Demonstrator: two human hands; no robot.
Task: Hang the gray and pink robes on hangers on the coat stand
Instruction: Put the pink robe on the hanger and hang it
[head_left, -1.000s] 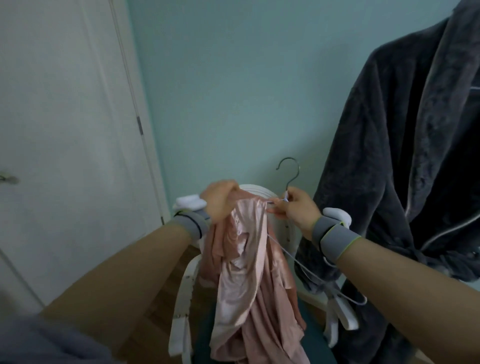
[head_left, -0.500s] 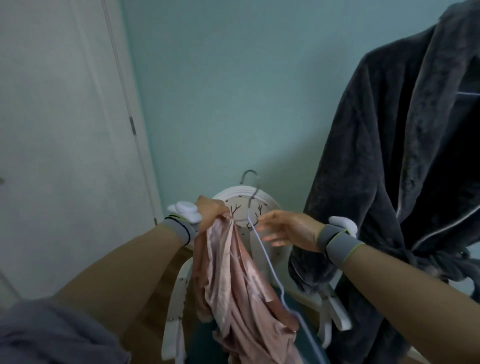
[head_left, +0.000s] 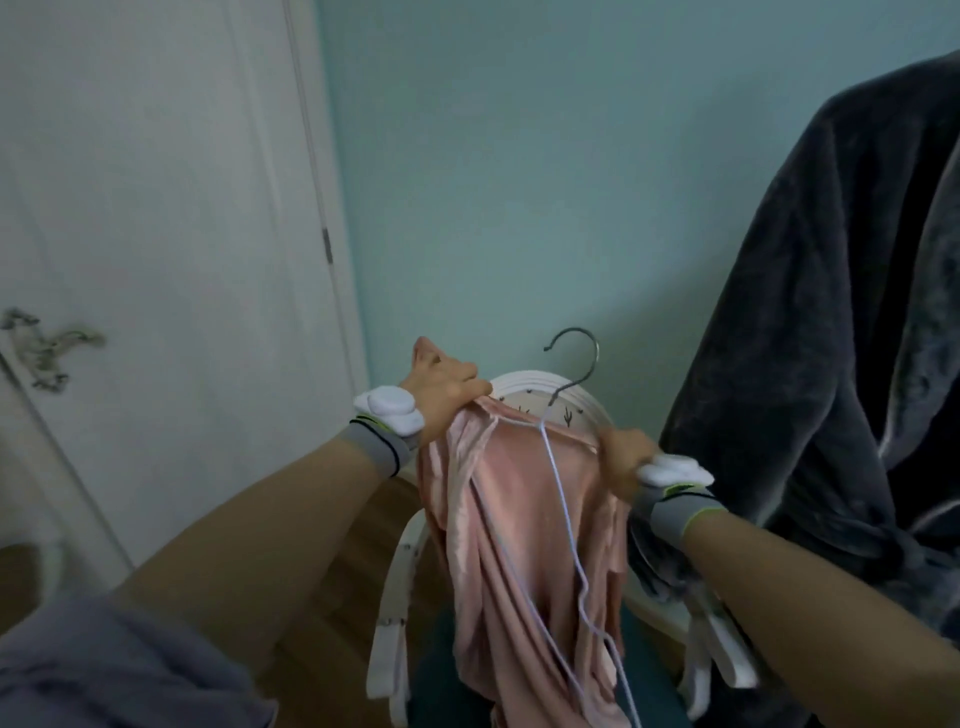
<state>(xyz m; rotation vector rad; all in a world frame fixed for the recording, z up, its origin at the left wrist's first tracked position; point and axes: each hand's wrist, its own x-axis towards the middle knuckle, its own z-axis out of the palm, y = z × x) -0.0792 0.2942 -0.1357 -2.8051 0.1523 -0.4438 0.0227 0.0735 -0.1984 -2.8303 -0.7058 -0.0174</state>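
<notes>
at the centre of the frame a crumpled, shiny pale pink satin robe (head_left: 524, 551) hangs in long folds, stretched between two hands. the left hand (head_left: 441, 387) clenches its upper left edge; the right hand (head_left: 623, 462) grips the upper right edge. a thin lilac wire hanger with a grey metal hook (head_left: 563, 467) lies across the cloth. a plush dark gray robe (head_left: 831, 338) hangs along the right side.

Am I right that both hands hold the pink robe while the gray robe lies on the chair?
Not quite. In the head view the gray robe hangs upright on the right, not on the chair. Both the left hand and right hand do hold the pink robe.
</notes>
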